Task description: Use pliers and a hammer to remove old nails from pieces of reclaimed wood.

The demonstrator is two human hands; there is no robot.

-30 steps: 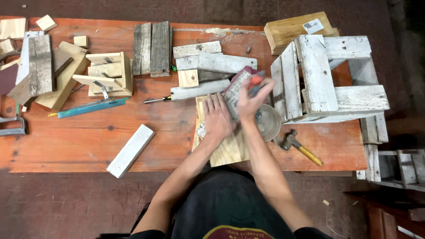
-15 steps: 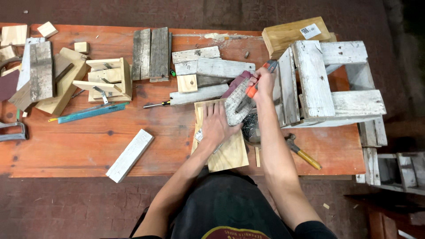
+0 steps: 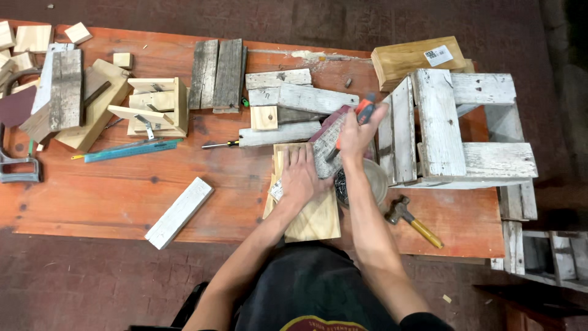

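My left hand lies flat, palm down, on a light wooden board at the table's near edge. Its fingertips touch the lower end of a grey weathered wood piece, which rests tilted on the board. My right hand is closed around a tool with an orange and black handle, held against the upper end of that grey piece. A small crumpled silvery scrap sticks out from under my left wrist.
A round container of dark nails sits beside my right forearm, and a hammer lies to its right. A white slatted crate fills the right end of the orange table. Planks, blocks, a screwdriver and a white slat lie to the left.
My right hand rose from over the round container, closed on the orange-handled tool and settled on the grey piece. The left hand stays on the board.
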